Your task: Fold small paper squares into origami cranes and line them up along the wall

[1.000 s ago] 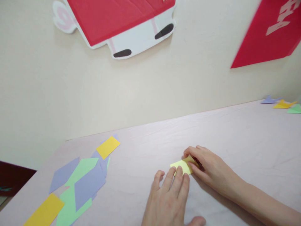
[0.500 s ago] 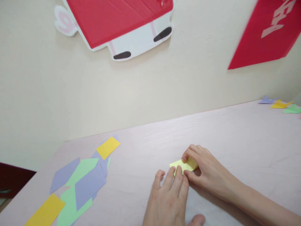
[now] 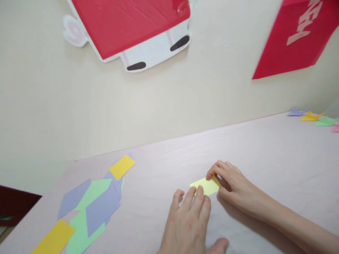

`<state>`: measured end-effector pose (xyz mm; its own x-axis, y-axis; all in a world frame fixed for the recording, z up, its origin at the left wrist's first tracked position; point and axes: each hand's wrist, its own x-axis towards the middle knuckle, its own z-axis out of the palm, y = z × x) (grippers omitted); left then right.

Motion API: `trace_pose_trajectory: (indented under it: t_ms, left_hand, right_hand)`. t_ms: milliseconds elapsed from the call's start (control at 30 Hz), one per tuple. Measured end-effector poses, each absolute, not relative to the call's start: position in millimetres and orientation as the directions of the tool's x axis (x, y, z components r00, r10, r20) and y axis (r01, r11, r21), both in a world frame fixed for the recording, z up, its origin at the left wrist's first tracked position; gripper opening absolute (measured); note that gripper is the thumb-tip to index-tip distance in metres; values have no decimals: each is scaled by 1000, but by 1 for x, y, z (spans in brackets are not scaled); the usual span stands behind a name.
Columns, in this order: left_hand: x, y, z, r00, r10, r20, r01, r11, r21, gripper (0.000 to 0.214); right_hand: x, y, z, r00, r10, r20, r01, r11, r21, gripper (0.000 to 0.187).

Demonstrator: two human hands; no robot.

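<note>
Small pale-yellow folded paper rectangle point(image 3: 205, 186) lies flat on the pale pink table point(image 3: 265, 155), near its front middle. Left hand point(image 3: 189, 222): palm down, fingers extended, fingertips point(image 3: 199, 192) pressing the paper's near edge; nothing grasped. Right hand point(image 3: 233, 187): fingers curled, tips pinching the paper's right end against the table. Loose stack of lilac, green and yellow paper pieces point(image 3: 92, 201) well apart to the left. Red paper decoration point(image 3: 132, 24) on the wall.
</note>
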<state>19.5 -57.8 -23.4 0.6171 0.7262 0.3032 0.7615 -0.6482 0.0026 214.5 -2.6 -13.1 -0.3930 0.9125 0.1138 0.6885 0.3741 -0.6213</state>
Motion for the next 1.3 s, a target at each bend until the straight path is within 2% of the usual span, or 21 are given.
trace_pose_trajectory:
  t_ms: [167,300,367,533,900,967,1067,1167,1300]
  left_hand:
    - [21,-54,-19,624,716,313,747,-664,29,66]
    - [25,-51,-15,612,736,290,754,-653,68,61]
    - [25,-51,-14,622,730,282,748,-661,60,55]
    - [19,-54,-13,625,711,321,750,-661,4,49]
    - [2,-65,-18,531,730,430,802,-596,22,32]
    - [-6,-69,-19,543,747,383,810,-586,-5,34]
    - [-16,-72,-23,578,757,304,801,-597,-35,39]
    - [-14,-69,-29,514,777,364,820,-570,58,56]
    - [4,-57,-27,350,876,333,830,-455,323,71]
  right_hand:
    - [218,-1,-12,-381,918,107,668,354,-654,43]
    - [214,-4,-6,-340,937,79,698,308,-646,23]
    - [212,-5,-5,-339,937,83,710,313,-631,20]
    - [212,-6,-4,-361,928,88,712,336,-616,22]
    - [214,-2,-7,-359,930,82,693,324,-644,23]
    - [218,-1,-8,-377,923,77,656,325,-681,27]
    - [223,-1,-10,-419,904,81,596,341,-726,44]
    - [226,-1,-12,-445,893,64,593,347,-726,46]
    - [226,0,-11,-482,872,88,559,383,-736,28]
